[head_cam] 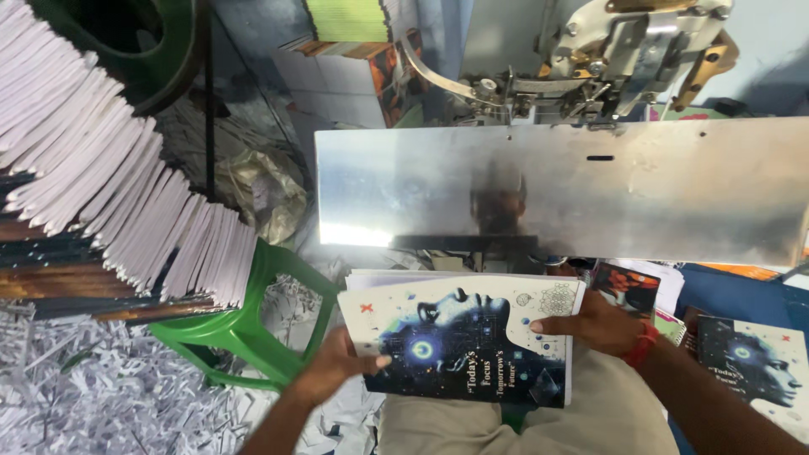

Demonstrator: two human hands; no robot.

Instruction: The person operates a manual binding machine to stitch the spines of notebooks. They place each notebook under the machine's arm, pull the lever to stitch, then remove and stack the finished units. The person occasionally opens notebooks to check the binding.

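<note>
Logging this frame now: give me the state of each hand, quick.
Left hand: closed on the left edge of the illustrated book, thumb on its cover.
Right hand: fingers lie flat on the book's right side; grip cannot be told.

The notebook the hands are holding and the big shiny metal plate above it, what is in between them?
In the head view, little: below the metal plate a dark bar shows, then the notebook, its top edge held by the left hand and right hand.
</note>
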